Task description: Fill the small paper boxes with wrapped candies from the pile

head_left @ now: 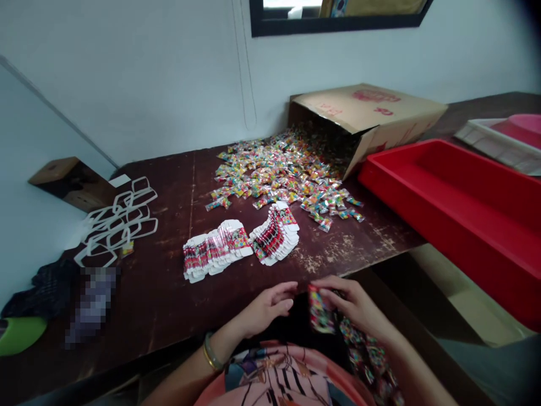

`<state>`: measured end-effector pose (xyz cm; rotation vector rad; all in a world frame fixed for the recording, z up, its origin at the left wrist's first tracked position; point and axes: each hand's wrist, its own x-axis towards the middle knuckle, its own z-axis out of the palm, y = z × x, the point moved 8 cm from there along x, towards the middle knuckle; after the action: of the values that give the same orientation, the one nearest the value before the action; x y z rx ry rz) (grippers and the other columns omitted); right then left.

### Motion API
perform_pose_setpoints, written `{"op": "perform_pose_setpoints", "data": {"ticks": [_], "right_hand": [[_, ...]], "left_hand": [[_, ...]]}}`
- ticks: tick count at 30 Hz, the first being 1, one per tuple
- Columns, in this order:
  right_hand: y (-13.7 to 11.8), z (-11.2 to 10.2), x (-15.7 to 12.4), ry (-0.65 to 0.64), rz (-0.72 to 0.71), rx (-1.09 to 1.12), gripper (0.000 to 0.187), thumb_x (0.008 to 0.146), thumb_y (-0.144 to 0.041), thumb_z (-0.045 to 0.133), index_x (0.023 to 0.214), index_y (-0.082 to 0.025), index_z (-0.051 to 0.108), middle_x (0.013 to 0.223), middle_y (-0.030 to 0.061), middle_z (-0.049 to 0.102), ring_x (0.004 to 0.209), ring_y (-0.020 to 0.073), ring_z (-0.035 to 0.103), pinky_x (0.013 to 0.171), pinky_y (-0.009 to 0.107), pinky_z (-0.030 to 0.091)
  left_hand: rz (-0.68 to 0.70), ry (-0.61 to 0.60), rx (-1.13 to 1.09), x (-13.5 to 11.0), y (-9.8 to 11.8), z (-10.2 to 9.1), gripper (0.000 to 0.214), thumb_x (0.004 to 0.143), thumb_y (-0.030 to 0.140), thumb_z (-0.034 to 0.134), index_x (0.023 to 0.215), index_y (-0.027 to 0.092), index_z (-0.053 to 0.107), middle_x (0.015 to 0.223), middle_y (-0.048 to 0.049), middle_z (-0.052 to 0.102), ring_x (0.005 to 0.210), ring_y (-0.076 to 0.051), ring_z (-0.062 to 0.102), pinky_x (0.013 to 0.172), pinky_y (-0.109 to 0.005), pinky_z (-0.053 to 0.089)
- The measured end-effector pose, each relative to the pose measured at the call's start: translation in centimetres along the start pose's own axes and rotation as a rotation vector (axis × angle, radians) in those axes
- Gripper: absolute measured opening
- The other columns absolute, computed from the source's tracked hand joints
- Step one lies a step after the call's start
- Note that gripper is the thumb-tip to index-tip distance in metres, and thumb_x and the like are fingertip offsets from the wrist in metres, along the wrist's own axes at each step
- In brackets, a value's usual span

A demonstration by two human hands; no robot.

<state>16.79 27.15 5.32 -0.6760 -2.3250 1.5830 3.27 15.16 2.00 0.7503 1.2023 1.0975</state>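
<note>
Box (pixel 321 311) is clamped in the grip of the right hand (pixel 359 307) by the tabletop's (pixel 163 296) front edge; left hand (pixel 265 309) empty, grip apart; cartons (pixel 217 251) overlap nearby, presumably for easy reach.

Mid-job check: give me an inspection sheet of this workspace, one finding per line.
Surface: dark table, worn near the front edge.
Job's things: two rows of cartons; sachets heaped at an open box.
Clutter: white loops, dark cloth and a green item at far left.
Grip: left hand open, nothing seen in it; right hand holds a colourful pack.
Cables: no cable seen; a thin cord hangs on the wall.
Surroundings: red tray at right, dark frame on the wall.
</note>
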Motion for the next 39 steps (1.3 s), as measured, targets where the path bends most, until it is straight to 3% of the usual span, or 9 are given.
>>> {"op": "perform_pose_setpoints", "data": {"ticks": [3, 6, 12, 18, 21, 24, 29, 33, 39], "right_hand": [[2.1, -2.7, -0.5, -0.171, 0.056, -0.166, 0.022, 0.088, -0.036, 0.056, 0.099, -0.026, 0.073, 0.1, 0.0072, 0.071, 0.091, 0.0229, 0.066, 0.081, 0.034, 0.052], [2.2, -4.1, 4.7, -0.089, -0.054, -0.312, 0.024, 0.089, -0.032, 0.053, 0.105, -0.025, 0.069, 0.105, 0.0067, 0.069, 0.096, 0.0228, 0.065, 0.086, 0.036, 0.051], [0.5, -1.9, 20.3, -0.02, -0.274, -0.754, 0.056, 0.078, -0.011, 0.055, 0.134, -0.015, 0.049, 0.138, 0.0152, 0.048, 0.126, 0.0265, 0.046, 0.103, 0.039, 0.039], [1.1, 0.5, 23.8, -0.189, -0.319, -0.903, 0.037, 0.072, -0.011, 0.067, 0.109, -0.007, 0.064, 0.11, 0.018, 0.063, 0.101, 0.0272, 0.061, 0.09, 0.034, 0.047], [0.5, 0.1, 22.4, -0.162, -0.304, -0.953, 0.019, 0.083, -0.01, 0.056, 0.098, -0.007, 0.066, 0.097, 0.0169, 0.066, 0.091, 0.0243, 0.064, 0.083, 0.032, 0.048], [-1.0, 0.7, 18.4, -0.063, -0.285, -0.972, 0.026, 0.089, -0.012, 0.048, 0.112, -0.011, 0.062, 0.102, 0.015, 0.067, 0.092, 0.0232, 0.063, 0.08, 0.032, 0.048], [-5.5, 7.0, 8.0, 0.14, -0.635, -0.698, 0.025, 0.092, -0.02, 0.048, 0.114, -0.021, 0.06, 0.102, 0.0068, 0.068, 0.091, 0.0194, 0.061, 0.086, 0.036, 0.047], [-6.2, 6.8, 6.0, 0.35, -0.577, -0.494, 0.03, 0.09, -0.02, 0.054, 0.12, -0.023, 0.058, 0.112, 0.0087, 0.065, 0.101, 0.0216, 0.056, 0.09, 0.04, 0.047], [-6.2, 6.3, 6.8, 0.408, -0.526, -0.455, 0.041, 0.087, -0.017, 0.057, 0.127, -0.026, 0.054, 0.134, 0.0102, 0.05, 0.121, 0.0265, 0.043, 0.099, 0.046, 0.042]], "left_hand": [[0.212, 0.23, 0.448, 1.9, 3.3, -2.7, 0.037, 0.086, 0.032, 0.057, 0.122, 0.023, 0.058, 0.129, -0.0108, 0.056, 0.119, -0.026, 0.051, 0.101, -0.042, 0.041], [0.415, 0.373, 0.874, 5.2, 6.3, -3.7, 0.038, 0.089, 0.031, 0.052, 0.125, 0.022, 0.056, 0.134, -0.0108, 0.053, 0.129, -0.027, 0.042, 0.112, -0.046, 0.027], [0.464, 0.332, 1.433, 10.0, 5.3, -3.7, 0.045, 0.086, 0.033, 0.056, 0.129, 0.02, 0.051, 0.142, -0.0135, 0.047, 0.137, -0.034, 0.029, 0.113, -0.058, 0.01], [0.544, 0.227, 1.575, 7.9, 3.8, -5.5, 0.042, 0.09, 0.035, 0.049, 0.132, 0.028, 0.048, 0.143, -0.0033, 0.047, 0.138, -0.025, 0.03, 0.116, -0.051, 0.011], [0.545, 0.246, 1.386, 7.5, 4.4, -5.6, 0.046, 0.089, 0.036, 0.052, 0.133, 0.027, 0.047, 0.145, -0.005, 0.045, 0.139, -0.026, 0.029, 0.116, -0.051, 0.011], [0.485, 0.41, 0.732, 6.4, 5.7, -6.8, 0.046, 0.089, 0.039, 0.05, 0.133, 0.025, 0.048, 0.145, -0.0079, 0.044, 0.138, -0.026, 0.032, 0.115, -0.048, 0.02], [0.075, 0.333, -0.332, 4.3, 3.1, -5.9, 0.034, 0.076, 0.033, 0.063, 0.104, 0.012, 0.064, 0.098, -0.0122, 0.072, 0.092, -0.026, 0.066, 0.083, -0.036, 0.049], [-0.091, 0.382, -0.34, 2.5, 1.6, -4.7, 0.026, 0.06, 0.012, 0.063, 0.085, 0.013, 0.062, 0.062, -0.0006, 0.066, 0.056, -0.015, 0.061, 0.058, -0.026, 0.047], [-0.056, 0.458, -0.299, 1.1, 1.0, -4.2, 0.034, 0.061, 0.018, 0.059, 0.095, 0.015, 0.055, 0.061, 0.0019, 0.063, 0.05, -0.013, 0.057, 0.054, -0.025, 0.045]]}}
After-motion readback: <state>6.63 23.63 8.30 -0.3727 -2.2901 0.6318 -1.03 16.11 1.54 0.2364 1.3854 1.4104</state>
